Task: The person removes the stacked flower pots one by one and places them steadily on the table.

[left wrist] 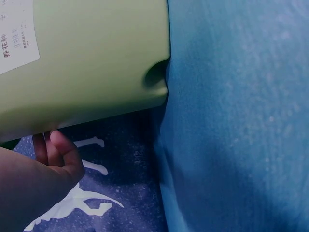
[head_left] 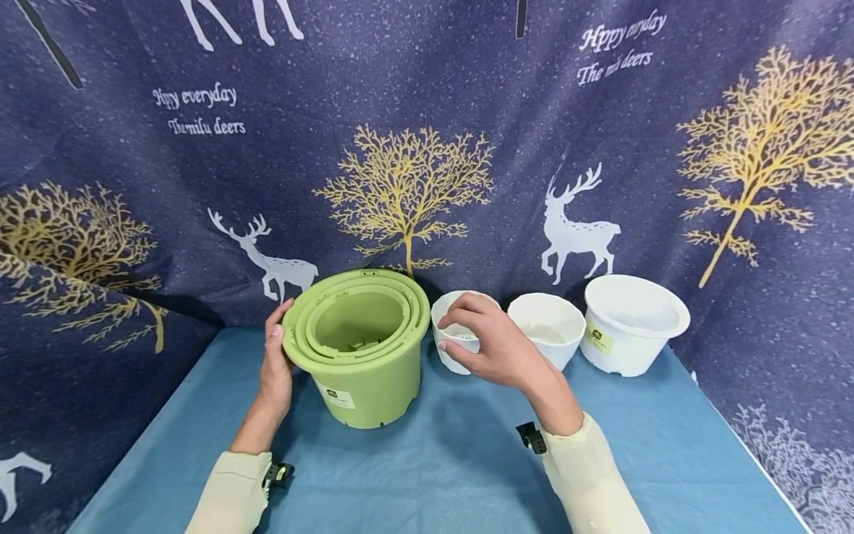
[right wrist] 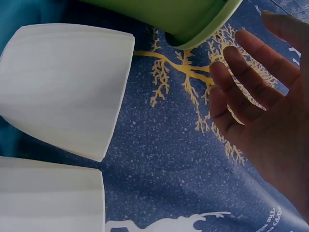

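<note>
A stack of nested green flowerpots [head_left: 383,382] stands upright, left of centre in the head view, with a paper label on its front. My left hand [head_left: 275,356] rests against the left side of its rim; in the left wrist view, the fingers [left wrist: 60,145] touch the outer wall. Above a small white faceted pot [head_left: 454,360] hovers my right hand [head_left: 490,341], fingers loosely bent and nothing in them. From the right wrist, the same hand [right wrist: 260,87] appears spread and apart from the white pot [right wrist: 67,87], with the green rim [right wrist: 212,31] beyond.
Farther right along the back of the blue-covered table [head_left: 460,475] are a white faceted bowl-shaped pot [head_left: 557,352] and a larger round white pot [head_left: 623,356] with a green label. Behind them hangs a dark blue cloth [head_left: 427,74] printed with deer and trees.
</note>
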Available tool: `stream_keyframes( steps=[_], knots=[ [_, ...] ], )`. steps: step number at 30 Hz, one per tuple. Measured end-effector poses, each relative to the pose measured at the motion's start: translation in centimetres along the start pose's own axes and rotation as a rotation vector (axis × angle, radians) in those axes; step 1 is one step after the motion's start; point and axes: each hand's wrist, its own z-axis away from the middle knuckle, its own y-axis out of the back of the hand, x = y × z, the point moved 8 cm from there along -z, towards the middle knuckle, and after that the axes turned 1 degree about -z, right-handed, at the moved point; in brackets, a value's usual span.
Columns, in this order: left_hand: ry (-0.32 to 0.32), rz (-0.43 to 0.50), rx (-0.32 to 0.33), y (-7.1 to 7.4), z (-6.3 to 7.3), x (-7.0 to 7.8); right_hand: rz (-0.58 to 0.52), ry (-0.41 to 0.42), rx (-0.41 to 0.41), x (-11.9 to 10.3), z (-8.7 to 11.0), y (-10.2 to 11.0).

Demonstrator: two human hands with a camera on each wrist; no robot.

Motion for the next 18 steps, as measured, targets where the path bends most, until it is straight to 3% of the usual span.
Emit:
stream_keyframes(
  steps=[18],
  knots=[
    [-0.006,-0.004,-0.004,0.07,-0.06,-0.03,0.006,-0.019,-0.031,0.12,-0.63,-1.03]
  ],
)
